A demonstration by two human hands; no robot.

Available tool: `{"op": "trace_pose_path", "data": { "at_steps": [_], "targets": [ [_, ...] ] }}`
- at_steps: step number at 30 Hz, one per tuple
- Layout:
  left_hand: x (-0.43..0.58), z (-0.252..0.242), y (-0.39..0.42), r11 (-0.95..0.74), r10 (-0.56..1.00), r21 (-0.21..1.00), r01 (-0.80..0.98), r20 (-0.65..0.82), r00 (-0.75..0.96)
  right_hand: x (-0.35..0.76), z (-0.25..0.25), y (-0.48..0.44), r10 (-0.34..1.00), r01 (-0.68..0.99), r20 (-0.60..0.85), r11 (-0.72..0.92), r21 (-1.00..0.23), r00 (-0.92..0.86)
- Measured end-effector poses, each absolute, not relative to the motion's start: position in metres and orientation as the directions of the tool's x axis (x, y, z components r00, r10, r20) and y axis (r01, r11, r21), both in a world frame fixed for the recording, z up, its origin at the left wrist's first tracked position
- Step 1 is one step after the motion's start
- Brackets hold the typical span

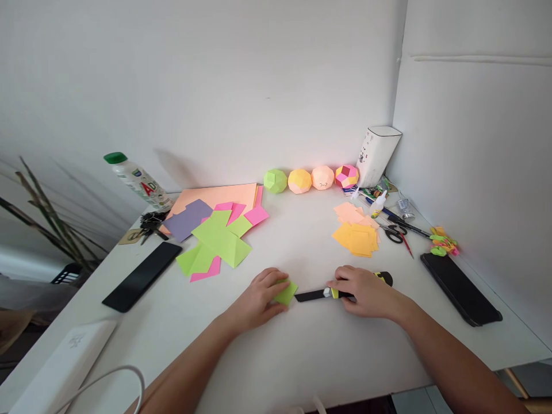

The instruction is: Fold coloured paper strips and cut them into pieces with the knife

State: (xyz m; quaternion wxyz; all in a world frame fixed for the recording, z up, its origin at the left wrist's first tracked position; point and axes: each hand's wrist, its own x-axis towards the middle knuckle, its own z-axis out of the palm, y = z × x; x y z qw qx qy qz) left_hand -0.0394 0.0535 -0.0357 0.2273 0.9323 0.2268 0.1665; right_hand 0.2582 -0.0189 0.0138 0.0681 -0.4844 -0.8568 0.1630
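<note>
The green paper (286, 294) is held by the left hand (262, 296) near the view's six o'clock; at its three o'clock, the cutter (334, 293) is clasped by the right hand (366, 292). The paper is best pressed flat, clear of the blade (310, 295).

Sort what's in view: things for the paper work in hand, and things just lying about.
Apparently in the job: small green paper, knife, green sheets, yellow-orange paper pieces.
Probably just lying about: bottle, keys, white container, far-right phone.

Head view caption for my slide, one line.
Left hand touching a green paper piece, right hand holding a utility knife.
</note>
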Motion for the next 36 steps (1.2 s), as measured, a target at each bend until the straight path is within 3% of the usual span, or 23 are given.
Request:
{"op": "trace_pose_path", "data": {
  "at_steps": [29,36],
  "targets": [
    [-0.0394,-0.0337,0.0533,-0.79,0.497,0.507,0.345,0.2,0.844,0.2589,0.0139,-0.0178,0.857,0.799,-0.026,0.469,-0.377,-0.515],
    [-0.0373,-0.0311,0.0488,-0.808,0.494,0.46,0.367,0.192,0.848,0.2581,0.0139,-0.018,0.855,0.805,-0.058,0.461,-0.375,-0.516]
  ]
}}
